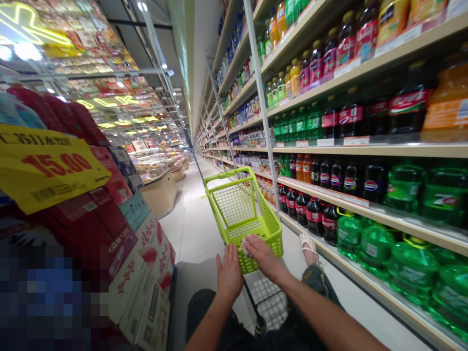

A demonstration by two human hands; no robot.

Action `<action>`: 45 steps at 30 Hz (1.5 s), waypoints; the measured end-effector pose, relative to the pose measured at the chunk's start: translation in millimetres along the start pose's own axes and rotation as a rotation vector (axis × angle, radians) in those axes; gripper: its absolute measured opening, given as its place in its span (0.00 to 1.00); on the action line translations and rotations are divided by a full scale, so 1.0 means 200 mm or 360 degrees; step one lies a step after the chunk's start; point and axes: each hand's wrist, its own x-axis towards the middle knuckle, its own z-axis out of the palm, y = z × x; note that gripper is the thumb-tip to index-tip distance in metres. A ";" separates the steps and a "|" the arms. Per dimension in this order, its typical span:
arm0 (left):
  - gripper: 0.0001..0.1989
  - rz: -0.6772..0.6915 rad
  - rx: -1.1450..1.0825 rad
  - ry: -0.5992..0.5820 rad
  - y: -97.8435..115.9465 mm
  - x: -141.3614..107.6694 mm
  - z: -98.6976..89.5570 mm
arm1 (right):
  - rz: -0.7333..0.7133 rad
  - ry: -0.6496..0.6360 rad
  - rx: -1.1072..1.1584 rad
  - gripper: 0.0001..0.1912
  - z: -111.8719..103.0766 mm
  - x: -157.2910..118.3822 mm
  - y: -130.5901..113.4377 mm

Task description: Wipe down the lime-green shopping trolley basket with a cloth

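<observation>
A lime-green shopping cart (pixel 273 234) with a meshed basket stands in the aisle between my knees. My left hand (pixel 229 273) rests against the near left corner of the basket, fingers stretched out and holding nothing. Under the fingers of my right hand (pixel 261 253) is a crumpled white wipe (pixel 246 245), pressed to the basket's near rim. Whether it is cloth or paper I cannot tell. Below the basket, a metal wire rack (pixel 268 297) is partly hidden by my right forearm.
Shelves of drink bottles (pixel 314 214) line the right side, with large green bottles (pixel 413 263) at the bottom. On the left, stacked cartons (pixel 146 273) stand near my arm under a yellow price sign (pixel 54 165). Pale floor (pixel 190 214) runs ahead past a wooden display stand (pixel 159 192).
</observation>
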 end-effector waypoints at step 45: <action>0.40 0.0114 0.0101 -0.0065 -0.05 0.02 0.02 | 0.0112 -0.0098 -0.0207 0.14 -0.01 0.05 0.05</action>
